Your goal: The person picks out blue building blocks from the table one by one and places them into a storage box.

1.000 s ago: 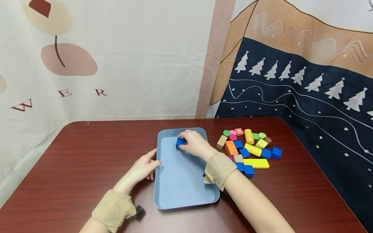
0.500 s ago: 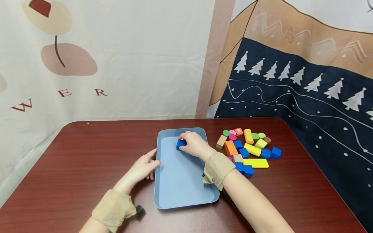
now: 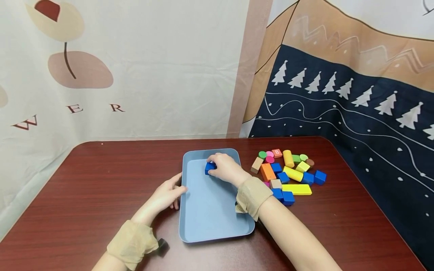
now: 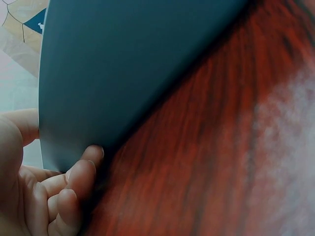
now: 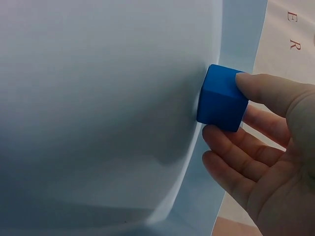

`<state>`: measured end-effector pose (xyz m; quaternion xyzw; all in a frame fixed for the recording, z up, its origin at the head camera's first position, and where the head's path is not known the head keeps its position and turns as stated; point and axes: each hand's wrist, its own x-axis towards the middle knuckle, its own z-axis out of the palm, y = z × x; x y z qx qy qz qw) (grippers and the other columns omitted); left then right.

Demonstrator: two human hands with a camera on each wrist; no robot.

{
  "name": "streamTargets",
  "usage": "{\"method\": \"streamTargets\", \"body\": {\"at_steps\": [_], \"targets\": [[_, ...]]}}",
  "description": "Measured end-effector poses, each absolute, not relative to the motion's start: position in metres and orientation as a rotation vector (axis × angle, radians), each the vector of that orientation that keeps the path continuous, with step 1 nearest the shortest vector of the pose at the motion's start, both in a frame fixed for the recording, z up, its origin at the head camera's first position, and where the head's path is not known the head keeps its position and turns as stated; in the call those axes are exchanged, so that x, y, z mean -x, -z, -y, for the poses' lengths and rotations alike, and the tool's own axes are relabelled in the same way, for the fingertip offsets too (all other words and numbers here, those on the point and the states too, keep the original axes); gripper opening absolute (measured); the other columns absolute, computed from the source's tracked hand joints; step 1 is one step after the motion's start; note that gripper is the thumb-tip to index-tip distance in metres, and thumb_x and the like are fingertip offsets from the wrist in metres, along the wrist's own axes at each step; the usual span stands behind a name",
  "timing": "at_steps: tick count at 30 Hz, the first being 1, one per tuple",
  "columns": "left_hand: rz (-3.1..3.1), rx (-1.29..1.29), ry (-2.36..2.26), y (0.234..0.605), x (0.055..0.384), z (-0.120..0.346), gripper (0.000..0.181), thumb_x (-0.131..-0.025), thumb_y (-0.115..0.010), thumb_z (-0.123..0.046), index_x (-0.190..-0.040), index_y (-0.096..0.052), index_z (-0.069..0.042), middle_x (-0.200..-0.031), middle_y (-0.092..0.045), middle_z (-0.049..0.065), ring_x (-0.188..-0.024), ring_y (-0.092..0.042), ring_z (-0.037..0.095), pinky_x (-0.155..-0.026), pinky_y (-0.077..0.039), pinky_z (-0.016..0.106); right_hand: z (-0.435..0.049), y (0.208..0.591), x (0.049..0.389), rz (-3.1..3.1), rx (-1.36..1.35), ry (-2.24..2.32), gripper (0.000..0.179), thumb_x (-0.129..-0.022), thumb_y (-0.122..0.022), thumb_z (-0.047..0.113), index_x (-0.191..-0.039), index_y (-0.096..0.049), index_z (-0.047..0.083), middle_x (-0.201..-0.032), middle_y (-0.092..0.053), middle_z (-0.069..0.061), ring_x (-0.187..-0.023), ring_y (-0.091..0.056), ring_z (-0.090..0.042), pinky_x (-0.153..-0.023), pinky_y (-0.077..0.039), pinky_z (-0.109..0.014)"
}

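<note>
A shallow blue-grey tray (image 3: 214,212) lies on the table. My right hand (image 3: 226,168) pinches a blue cube (image 3: 210,169) between thumb and fingers over the tray's far part. The right wrist view has this cube (image 5: 223,98) close by the tray's side wall, thumb on one face and fingers around the opposite side. At the tray's left edge, my left hand (image 3: 167,192) grips the rim, thumb reaching over it. In the left wrist view, its fingertips (image 4: 93,153) press the outer wall of the tray (image 4: 118,64) low near the tabletop.
Right of the tray lies a loose group of toy blocks: a long yellow block (image 3: 297,189), an orange block (image 3: 268,172), a tan block (image 3: 257,165), several blue cubes (image 3: 288,198) and small round pieces. Printed cloth (image 3: 169,75) hangs behind the table's far edge.
Early on, my right hand shifts the blue cube very slightly right and toward me; since then it stays put. My left hand stays on the tray's rim.
</note>
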<state>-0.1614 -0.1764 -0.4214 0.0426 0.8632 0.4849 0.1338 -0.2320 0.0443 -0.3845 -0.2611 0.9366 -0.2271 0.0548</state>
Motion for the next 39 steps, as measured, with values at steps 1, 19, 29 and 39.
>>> {"method": "streamTargets", "body": {"at_steps": [1,19,29,39], "targets": [[-2.502,-0.121,-1.407,0.421,0.161,0.176,0.067,-0.091,-0.058,-0.018,-0.15,-0.029,-0.006,-0.054,-0.055,0.008,-0.043,-0.054,0.025,-0.044,-0.047,0.035,-0.044,0.385,0.232,-2.843,0.793,0.689,0.038,-0.088,-0.07,0.017,-0.123,-0.063,0.004,-0.118,-0.062,-0.011,-0.104,-0.06,-0.022,-0.09,-0.049,-0.034],[-2.499,-0.113,-1.413,0.423,0.161,0.176,0.068,-0.09,-0.058,-0.019,-0.15,-0.029,-0.006,-0.053,-0.055,0.008,-0.042,-0.054,0.025,-0.044,-0.047,0.035,-0.047,0.379,0.229,-2.843,0.759,0.703,0.042,-0.088,-0.071,0.022,-0.125,-0.061,0.005,-0.117,-0.062,-0.009,-0.099,-0.06,-0.018,-0.086,-0.05,-0.032],[-2.502,-0.116,-1.415,0.421,0.161,0.176,0.067,-0.091,-0.058,-0.018,-0.15,-0.029,-0.006,-0.054,-0.055,0.008,-0.042,-0.054,0.025,-0.043,-0.047,0.035,-0.051,0.368,0.226,-2.839,0.754,0.761,0.047,-0.088,-0.071,0.026,-0.128,-0.059,0.005,-0.121,-0.061,-0.009,-0.102,-0.06,-0.02,-0.084,-0.052,-0.033],[-2.51,-0.123,-1.406,0.421,0.161,0.177,0.067,-0.091,-0.058,-0.018,-0.15,-0.029,-0.006,-0.054,-0.055,0.008,-0.043,-0.055,0.025,-0.044,-0.047,0.035,-0.059,0.35,0.218,-2.854,0.791,0.829,0.046,-0.088,-0.07,0.025,-0.128,-0.059,0.004,-0.122,-0.059,-0.012,-0.103,-0.058,-0.023,-0.085,-0.051,-0.035]]}}
